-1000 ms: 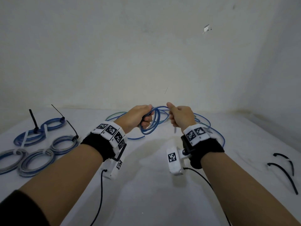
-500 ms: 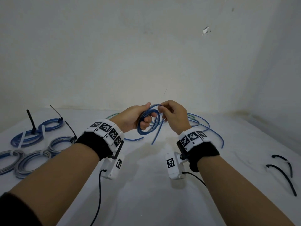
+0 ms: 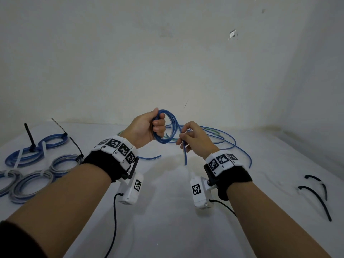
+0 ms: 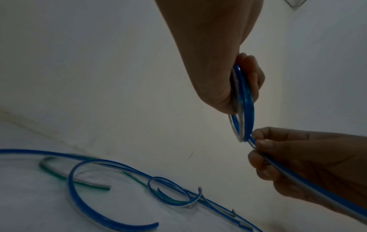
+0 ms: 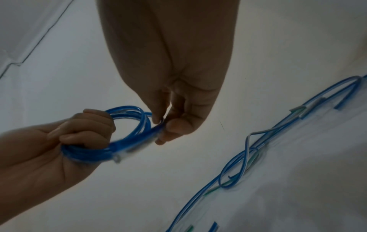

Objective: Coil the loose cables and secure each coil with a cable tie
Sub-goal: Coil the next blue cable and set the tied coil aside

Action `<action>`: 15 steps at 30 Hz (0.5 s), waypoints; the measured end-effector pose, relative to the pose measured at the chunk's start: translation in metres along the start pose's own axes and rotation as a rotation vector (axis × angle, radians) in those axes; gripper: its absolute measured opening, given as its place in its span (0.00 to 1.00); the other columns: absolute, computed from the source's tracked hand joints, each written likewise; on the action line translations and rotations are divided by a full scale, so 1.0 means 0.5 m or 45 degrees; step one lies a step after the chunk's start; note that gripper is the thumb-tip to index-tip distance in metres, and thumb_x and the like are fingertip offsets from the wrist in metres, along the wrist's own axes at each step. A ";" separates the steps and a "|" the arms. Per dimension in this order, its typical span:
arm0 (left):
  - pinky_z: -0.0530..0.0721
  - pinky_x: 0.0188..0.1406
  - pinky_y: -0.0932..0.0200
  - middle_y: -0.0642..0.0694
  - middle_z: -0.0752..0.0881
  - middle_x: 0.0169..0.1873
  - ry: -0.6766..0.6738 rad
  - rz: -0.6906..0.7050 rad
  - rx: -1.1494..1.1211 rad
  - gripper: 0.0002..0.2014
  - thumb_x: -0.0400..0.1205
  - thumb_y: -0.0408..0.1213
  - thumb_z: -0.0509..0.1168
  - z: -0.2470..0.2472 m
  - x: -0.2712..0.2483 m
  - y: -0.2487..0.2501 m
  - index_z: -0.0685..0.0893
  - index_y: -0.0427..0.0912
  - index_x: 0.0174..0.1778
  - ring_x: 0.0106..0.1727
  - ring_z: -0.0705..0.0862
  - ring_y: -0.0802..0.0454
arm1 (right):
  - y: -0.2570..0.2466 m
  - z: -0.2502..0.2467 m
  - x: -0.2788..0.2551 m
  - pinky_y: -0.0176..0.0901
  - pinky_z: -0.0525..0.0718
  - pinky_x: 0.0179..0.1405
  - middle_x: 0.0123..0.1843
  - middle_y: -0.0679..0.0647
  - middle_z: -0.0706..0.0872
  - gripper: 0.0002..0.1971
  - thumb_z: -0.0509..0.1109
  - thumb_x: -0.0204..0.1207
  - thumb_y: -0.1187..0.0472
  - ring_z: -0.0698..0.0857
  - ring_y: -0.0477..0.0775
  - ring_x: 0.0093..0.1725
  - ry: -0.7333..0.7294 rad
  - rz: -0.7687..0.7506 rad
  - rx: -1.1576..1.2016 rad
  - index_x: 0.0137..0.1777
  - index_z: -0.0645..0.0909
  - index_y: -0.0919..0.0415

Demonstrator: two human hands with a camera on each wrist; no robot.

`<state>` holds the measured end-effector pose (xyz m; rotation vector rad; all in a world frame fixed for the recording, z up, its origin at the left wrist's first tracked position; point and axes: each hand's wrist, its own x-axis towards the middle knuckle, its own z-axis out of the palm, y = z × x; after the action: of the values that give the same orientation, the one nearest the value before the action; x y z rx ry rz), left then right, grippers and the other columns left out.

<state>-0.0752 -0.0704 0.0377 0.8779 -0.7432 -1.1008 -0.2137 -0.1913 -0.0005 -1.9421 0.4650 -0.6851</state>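
Observation:
A blue cable coil (image 3: 172,127) (image 4: 247,100) (image 5: 137,124) is held up above the white table, with my left hand (image 3: 149,127) (image 4: 234,81) (image 5: 75,138) gripping its left side, fingers curled round several loops. My right hand (image 3: 188,135) (image 4: 264,150) (image 5: 164,125) pinches the cable's free tail (image 3: 184,153) just right of the coil; the tail hangs down below the fingers. Loose blue and green cables (image 3: 223,138) (image 4: 111,172) (image 5: 258,153) lie on the table behind the hands.
Several tied coils (image 3: 37,164) with white and black ties lie at the left. Two black cable ties (image 3: 316,194) lie at the right. A short blue cable end (image 3: 150,157) lies under the left hand. White walls close the back and right.
My left hand has lifted and turned the coil upright. My right hand has dropped lower and right, sliding along the tail, which now hangs below it.

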 end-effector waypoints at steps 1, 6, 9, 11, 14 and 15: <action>0.70 0.20 0.67 0.54 0.67 0.18 0.008 0.021 -0.042 0.19 0.88 0.46 0.46 -0.001 0.002 -0.001 0.72 0.44 0.36 0.18 0.66 0.59 | -0.003 0.001 -0.003 0.40 0.81 0.27 0.36 0.58 0.86 0.07 0.59 0.82 0.70 0.82 0.50 0.29 -0.014 -0.014 0.046 0.47 0.71 0.57; 0.71 0.22 0.67 0.54 0.69 0.18 0.077 0.121 -0.250 0.20 0.88 0.48 0.44 0.003 0.010 -0.001 0.72 0.43 0.36 0.19 0.68 0.58 | -0.013 0.006 -0.011 0.44 0.90 0.40 0.48 0.63 0.84 0.16 0.53 0.81 0.79 0.87 0.54 0.36 -0.068 -0.033 0.358 0.62 0.76 0.68; 0.70 0.24 0.66 0.53 0.70 0.19 0.093 0.159 -0.285 0.21 0.89 0.47 0.44 0.013 0.012 -0.006 0.73 0.42 0.36 0.19 0.68 0.57 | -0.009 0.012 -0.011 0.44 0.90 0.44 0.49 0.63 0.85 0.17 0.59 0.77 0.81 0.90 0.52 0.39 -0.068 -0.045 0.419 0.62 0.76 0.69; 0.68 0.27 0.65 0.53 0.70 0.20 0.080 0.168 -0.276 0.19 0.88 0.44 0.44 0.021 0.013 -0.012 0.73 0.42 0.37 0.20 0.68 0.57 | -0.004 0.016 -0.010 0.42 0.89 0.43 0.44 0.61 0.86 0.14 0.64 0.76 0.80 0.90 0.51 0.38 -0.021 -0.051 0.413 0.58 0.78 0.68; 0.69 0.27 0.65 0.52 0.70 0.22 0.056 0.182 -0.242 0.18 0.89 0.43 0.45 0.029 0.013 -0.021 0.73 0.42 0.38 0.22 0.68 0.57 | 0.004 0.018 -0.011 0.43 0.89 0.40 0.37 0.59 0.86 0.11 0.70 0.72 0.78 0.89 0.51 0.33 0.104 -0.117 0.266 0.51 0.82 0.66; 0.70 0.28 0.65 0.52 0.70 0.22 0.055 0.192 -0.217 0.18 0.89 0.43 0.45 0.031 0.013 -0.024 0.74 0.42 0.38 0.22 0.68 0.57 | 0.004 0.017 -0.012 0.44 0.89 0.39 0.36 0.58 0.86 0.10 0.72 0.71 0.76 0.87 0.52 0.32 0.145 -0.169 0.158 0.48 0.83 0.64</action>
<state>-0.0919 -0.0825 0.0348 0.6876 -0.6587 -0.9924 -0.2129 -0.1825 -0.0068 -1.8352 0.3567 -0.8933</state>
